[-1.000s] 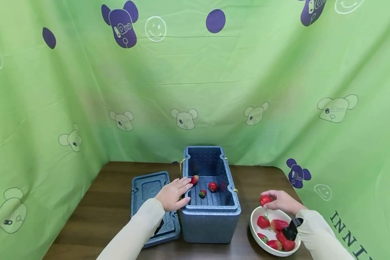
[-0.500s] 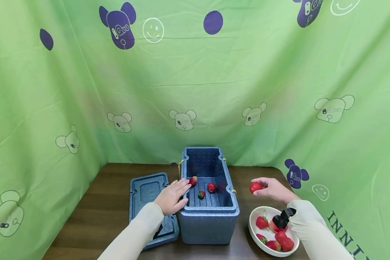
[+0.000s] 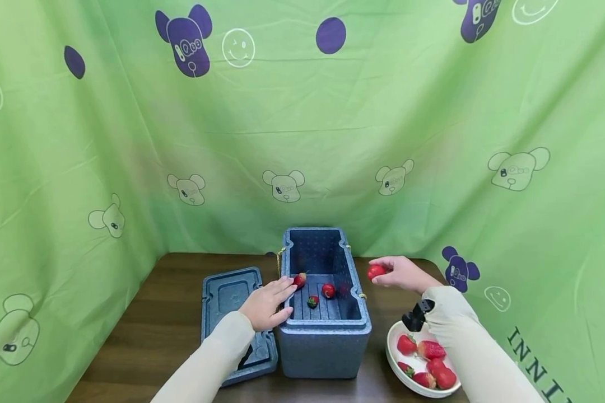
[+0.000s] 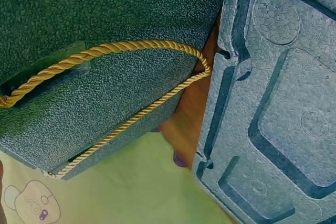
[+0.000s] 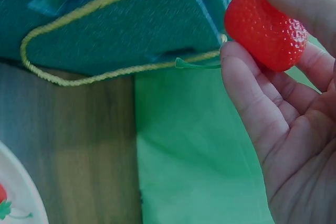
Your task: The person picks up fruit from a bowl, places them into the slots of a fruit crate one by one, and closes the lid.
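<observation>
My right hand (image 3: 403, 273) pinches a strawberry (image 5: 265, 24) between thumb and fingers, its green stem sticking out past a fingertip in the right wrist view. That hand is in the air just right of a blue foam box (image 3: 325, 350). My left hand (image 3: 267, 304) lies with straight fingers on the box's left rim. Inside the box are a strawberry (image 3: 299, 280) by the left wall, a small dark-tipped strawberry (image 3: 313, 301) and a round red fruit (image 3: 328, 290). Below my right forearm stands a white bowl (image 3: 399, 376) with several strawberries, partly covered by the sleeve.
The box's blue lid (image 3: 230, 296) lies on the wooden table (image 3: 146, 319) to the left, partly under my left arm. A yellow rope handle (image 4: 131, 46) hangs on the box's side. Green printed cloth (image 3: 302, 112) hangs behind and beside the table.
My right hand has lifted the strawberry from above the bowl and carried it up and left toward the box. My left hand stays on the rim.
</observation>
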`<state>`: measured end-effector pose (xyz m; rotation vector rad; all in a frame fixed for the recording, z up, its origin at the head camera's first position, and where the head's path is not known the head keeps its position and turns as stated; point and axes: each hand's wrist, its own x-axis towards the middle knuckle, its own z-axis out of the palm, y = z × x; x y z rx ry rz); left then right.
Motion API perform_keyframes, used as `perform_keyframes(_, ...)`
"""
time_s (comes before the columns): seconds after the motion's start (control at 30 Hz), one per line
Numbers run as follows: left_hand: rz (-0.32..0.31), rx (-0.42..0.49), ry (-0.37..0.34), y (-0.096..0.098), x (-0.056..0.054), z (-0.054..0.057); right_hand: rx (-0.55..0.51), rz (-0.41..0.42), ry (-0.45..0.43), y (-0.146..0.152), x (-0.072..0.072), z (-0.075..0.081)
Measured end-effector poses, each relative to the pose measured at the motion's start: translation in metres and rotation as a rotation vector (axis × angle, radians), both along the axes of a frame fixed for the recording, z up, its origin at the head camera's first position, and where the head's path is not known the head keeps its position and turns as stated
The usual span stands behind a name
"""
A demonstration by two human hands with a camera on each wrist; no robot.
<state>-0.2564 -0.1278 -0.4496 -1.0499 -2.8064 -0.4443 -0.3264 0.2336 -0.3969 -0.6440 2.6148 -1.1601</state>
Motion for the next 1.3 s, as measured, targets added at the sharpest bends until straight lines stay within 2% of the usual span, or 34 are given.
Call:
perform_keyframes(0.2, -0.018, -0.024, -0.001, -0.002, -0.003, 0.003, -0.029, 0.025, 0.011, -0.023, -0.008, 0.009)
perform_keyframes(0.33, -0.01, -0.033, -0.039, -0.004, -0.002, 0.005, -0.041, 0.078, 0.002, -0.036, -0.013, 0.009)
perform_keyframes(0.43, -0.021, -0.03, -0.06, -0.003, -0.001, 0.004, 0.01, 0.108, 0.0, -0.042, -0.015, 0.011)
perform_keyframes(0.7, -0.023, -0.038, -0.048, -0.001, -0.001, 0.003, 0.159, 0.222, 0.034, -0.061, -0.022, 0.021)
perform_keyframes(0.83, -0.016, -0.042, -0.061, -0.001, -0.002, 0.004, 0.203, 0.234, 0.044, -0.072, -0.025, 0.022)
perform_keyframes(1.0, -0.009, -0.045, -0.062, -0.001, -0.002, 0.007, 0.217, 0.233, 0.013, -0.091, -0.03, 0.021)
perform_keyframes(1.13, -0.003, -0.034, -0.067, -0.002, -0.003, 0.009, 0.242, 0.235, -0.004, -0.111, -0.032, 0.025)
perform_keyframes(1.3, 0.003, -0.018, -0.062, -0.002, -0.002, 0.008, 0.261, 0.235, -0.016, -0.128, -0.032, 0.027)
